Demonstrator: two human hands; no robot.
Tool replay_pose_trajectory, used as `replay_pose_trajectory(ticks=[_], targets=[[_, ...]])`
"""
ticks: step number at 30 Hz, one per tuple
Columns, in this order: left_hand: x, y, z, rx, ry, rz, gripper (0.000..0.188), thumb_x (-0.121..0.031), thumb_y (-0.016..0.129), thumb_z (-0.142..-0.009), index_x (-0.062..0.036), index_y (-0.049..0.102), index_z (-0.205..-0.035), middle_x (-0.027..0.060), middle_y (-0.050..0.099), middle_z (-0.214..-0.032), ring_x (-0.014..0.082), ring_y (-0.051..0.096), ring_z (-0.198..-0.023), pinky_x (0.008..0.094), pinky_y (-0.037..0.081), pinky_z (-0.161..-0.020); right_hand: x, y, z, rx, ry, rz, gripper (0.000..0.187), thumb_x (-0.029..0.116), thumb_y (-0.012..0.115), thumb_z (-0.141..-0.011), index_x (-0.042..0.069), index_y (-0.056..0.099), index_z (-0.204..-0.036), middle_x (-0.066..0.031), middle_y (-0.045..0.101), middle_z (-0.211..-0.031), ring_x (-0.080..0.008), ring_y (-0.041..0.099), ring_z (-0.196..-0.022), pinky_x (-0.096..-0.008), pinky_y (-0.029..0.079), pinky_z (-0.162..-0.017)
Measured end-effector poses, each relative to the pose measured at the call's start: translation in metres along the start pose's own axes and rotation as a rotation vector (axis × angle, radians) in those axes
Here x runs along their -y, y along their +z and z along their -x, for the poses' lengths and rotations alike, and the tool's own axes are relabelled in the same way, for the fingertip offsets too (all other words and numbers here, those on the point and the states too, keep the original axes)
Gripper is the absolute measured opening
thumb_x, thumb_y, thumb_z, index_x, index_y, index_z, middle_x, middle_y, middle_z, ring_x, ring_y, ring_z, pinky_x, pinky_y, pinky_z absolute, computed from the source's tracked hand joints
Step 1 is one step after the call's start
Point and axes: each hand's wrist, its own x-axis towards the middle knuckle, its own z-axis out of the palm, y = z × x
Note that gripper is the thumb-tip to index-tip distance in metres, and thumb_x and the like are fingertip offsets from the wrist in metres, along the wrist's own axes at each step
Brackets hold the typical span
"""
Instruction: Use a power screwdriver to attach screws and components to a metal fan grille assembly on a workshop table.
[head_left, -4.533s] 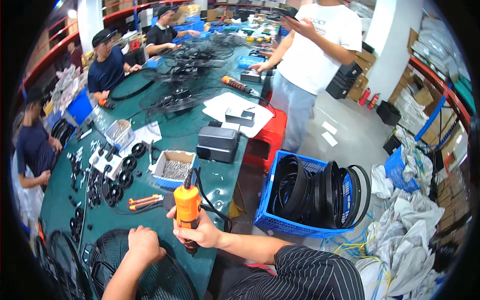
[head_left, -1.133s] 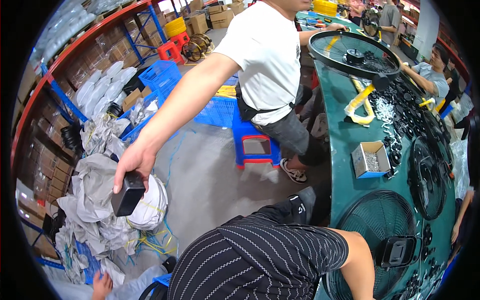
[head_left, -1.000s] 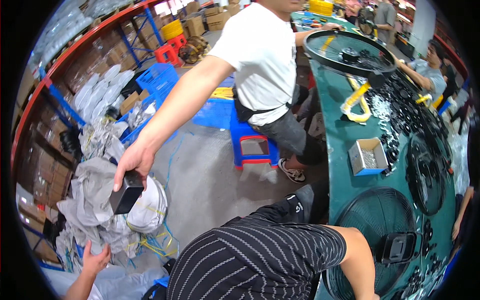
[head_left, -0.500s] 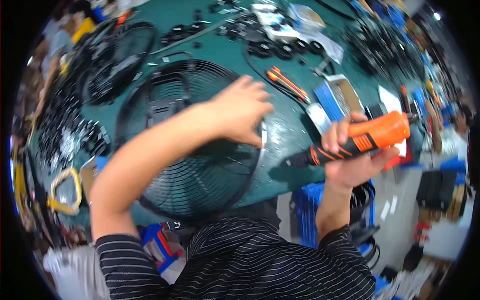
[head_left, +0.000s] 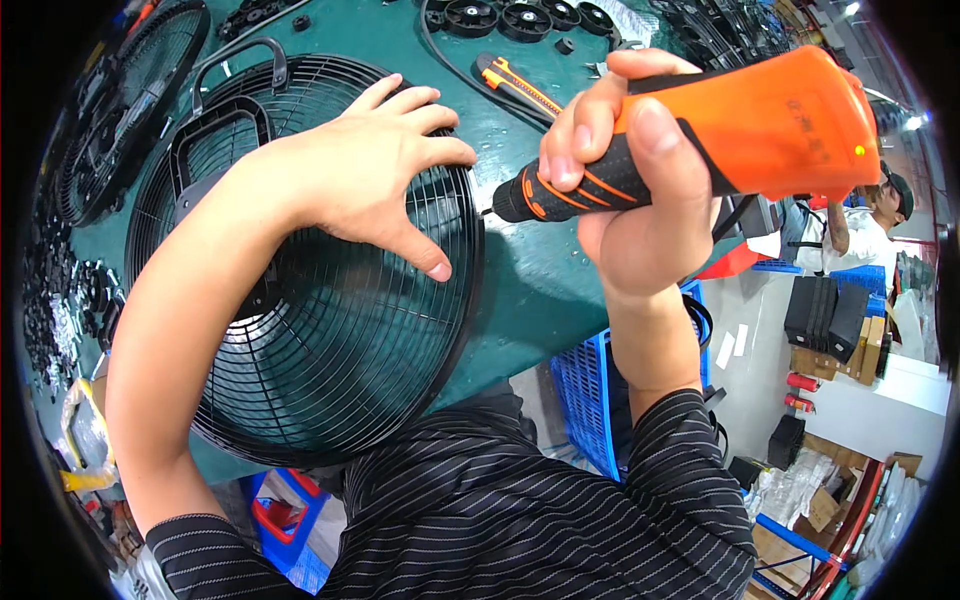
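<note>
A round black fan [head_left: 330, 385] with a wire guard lies on the green table [head_left: 530, 300] in front of me, its carrying handle at the far side. My left hand [head_left: 365, 185] rests over the right part of the guard, fingers spread, thumb pointing toward me. An orange and black power screwdriver [head_left: 770, 130] is gripped in my right hand [head_left: 645, 235], held nearly level. Its bit points left and sits close to the guard's right rim; whether it touches a screw there is too small to tell.
Beyond the screwdriver lies an orange utility knife [head_left: 520, 85], with several round black parts [head_left: 525, 22] behind it. Another black guard [head_left: 125, 125] and heaps of small dark parts [head_left: 60, 320] are at left. A blue crate [head_left: 580, 395] stands below the table edge; a person [head_left: 860, 235] is at far right.
The screwdriver has swung left from over the table's right side, and its tip is now beside the guard's rim. My left hand stays spread over the guard. The view has shifted and come nearer.
</note>
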Motion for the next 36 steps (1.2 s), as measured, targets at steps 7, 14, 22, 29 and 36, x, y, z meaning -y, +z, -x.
replay_pose_trajectory(ticks=[7, 14, 22, 29, 36], targets=[[0.003, 0.003, 0.003, -0.053, 0.027, -0.003, 0.096, -0.061, 0.082, -0.062, -0.0028, 0.057, -0.134, 0.0242, 0.048, -0.141, 0.0421, 0.033, -0.142, 0.0573, 0.018, -0.12, -0.005, 0.01, -0.002, 0.044, 0.007, -0.13, 0.034, 0.018, 0.049, -0.095, -0.005, 0.049, -0.12, -0.0122, 0.054, -0.076, -0.0204, 0.055, -0.06, -0.035, 0.049, -0.059], [0.005, 0.002, 0.001, -0.043, 0.041, 0.031, 0.096, -0.062, 0.082, -0.06, -0.0053, 0.058, -0.133, 0.025, 0.048, -0.14, 0.0441, 0.033, -0.141, 0.058, 0.019, -0.119, -0.003, 0.004, 0.001, 0.022, -0.012, 0.174, 0.031, 0.011, 0.057, -0.091, -0.005, 0.049, -0.117, -0.0111, 0.056, -0.074, -0.0194, 0.057, -0.059, -0.0349, 0.049, -0.058], [-0.009, -0.022, -0.007, 0.015, 0.031, 0.16, 0.1, -0.061, 0.085, -0.055, -0.0093, 0.057, -0.135, 0.0255, 0.043, -0.146, 0.0448, 0.03, -0.142, 0.0589, 0.013, -0.12, 0.004, 0.023, 0.005, -0.03, -0.208, 0.278, 0.037, 0.003, 0.073, -0.082, 0.002, 0.054, -0.113, -0.0037, 0.06, -0.088, -0.0115, 0.059, -0.082, -0.0367, 0.043, -0.099], [-0.002, -0.011, -0.001, 0.045, -0.001, 0.091, 0.1, -0.064, 0.083, -0.058, -0.0136, 0.053, -0.139, 0.0233, 0.043, -0.146, 0.0429, 0.028, -0.143, 0.0582, 0.013, -0.121, 0.002, 0.027, 0.01, -0.022, 0.018, 0.158, 0.027, 0.003, 0.068, -0.087, 0.0, 0.056, -0.11, -0.0015, 0.061, -0.08, -0.0079, 0.058, -0.066, -0.0238, 0.047, -0.064], [-0.001, -0.009, -0.001, 0.034, -0.004, 0.063, 0.098, -0.069, 0.079, -0.06, -0.0165, 0.055, -0.139, 0.0231, 0.044, -0.145, 0.0419, 0.028, -0.144, 0.0572, 0.012, -0.121, 0.001, 0.032, 0.008, -0.07, 0.095, 0.052, 0.029, 0.001, 0.066, -0.085, -0.002, 0.054, -0.111, -0.005, 0.06, -0.077, -0.0101, 0.059, -0.06, -0.0242, 0.048, -0.055]])
